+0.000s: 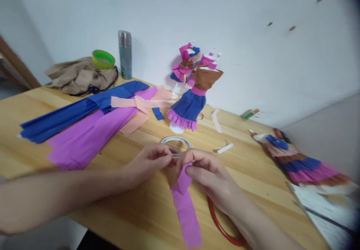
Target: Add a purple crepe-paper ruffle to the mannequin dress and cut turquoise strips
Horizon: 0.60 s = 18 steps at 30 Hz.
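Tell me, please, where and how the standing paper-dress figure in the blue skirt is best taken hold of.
Probably at the narrow pink waist of the paper-dress figure, pinched lightly from the front, the side facing the hands. It stands upright on a small white base; the flared skirt and brown top look crushable, and the waist is the slimmest part.

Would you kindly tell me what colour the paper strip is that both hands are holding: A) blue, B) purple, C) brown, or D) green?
B: the paper strip pinched between the left hand and the right hand is purple and hangs down toward the near edge of the wooden table.
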### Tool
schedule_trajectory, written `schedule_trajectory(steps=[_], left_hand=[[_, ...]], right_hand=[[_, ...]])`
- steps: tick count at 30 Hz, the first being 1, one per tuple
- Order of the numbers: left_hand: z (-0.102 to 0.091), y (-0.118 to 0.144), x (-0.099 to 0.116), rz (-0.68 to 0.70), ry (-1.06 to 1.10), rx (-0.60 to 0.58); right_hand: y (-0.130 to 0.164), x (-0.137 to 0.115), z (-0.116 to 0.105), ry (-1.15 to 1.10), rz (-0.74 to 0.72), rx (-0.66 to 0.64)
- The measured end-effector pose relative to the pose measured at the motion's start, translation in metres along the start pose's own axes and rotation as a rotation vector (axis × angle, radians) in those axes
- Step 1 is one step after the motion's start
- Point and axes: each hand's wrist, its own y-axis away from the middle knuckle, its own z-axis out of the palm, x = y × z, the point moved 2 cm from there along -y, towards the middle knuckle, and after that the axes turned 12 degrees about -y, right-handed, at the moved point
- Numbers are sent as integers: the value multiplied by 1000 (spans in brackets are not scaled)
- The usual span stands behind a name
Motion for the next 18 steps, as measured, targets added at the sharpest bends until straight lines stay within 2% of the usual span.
schedule_trajectory(steps=[4, 9, 13, 18], left_hand=[[0, 0, -4, 9, 38, -8], [-1, 1, -8, 29, 36, -9], [-2, 0, -9, 52, 14, -16], [-3, 0, -10, 57, -25, -14]], right_hand=[[4, -1, 3, -98, 105, 6], [4, -4, 11, -58, 199, 58], [2, -3, 12, -17, 223, 80], [0, 2, 9, 33, 209, 47]])
